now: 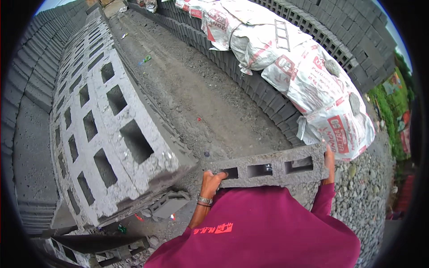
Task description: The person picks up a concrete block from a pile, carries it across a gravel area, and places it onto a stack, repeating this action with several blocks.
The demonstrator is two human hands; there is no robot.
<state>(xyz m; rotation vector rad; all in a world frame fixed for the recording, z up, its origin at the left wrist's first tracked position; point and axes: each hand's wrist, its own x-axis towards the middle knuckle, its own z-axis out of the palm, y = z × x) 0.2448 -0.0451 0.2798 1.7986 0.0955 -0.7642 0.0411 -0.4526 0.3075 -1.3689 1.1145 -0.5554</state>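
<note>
While I stand over the dirt path (196, 98), my left hand (211, 179) is curled tight on the near left end of a grey hollow block (268, 169) | my right hand (329, 160) clasps its right end | block held level before my chest | stacked block row (103, 129) just left | white sacks (308, 76) beyond right.

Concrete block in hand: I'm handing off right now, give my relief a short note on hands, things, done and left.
Left hand: grips the left end of the hollow concrete block, fingers in its end cavity.
Right hand: holds the block's right end.
Block: carried level in front of the chest, clear of the ground.
Stacked block row: to the left.
Sacks: on the right-hand blocks.
Done: block lifted.
Left: not yet set down.
</note>
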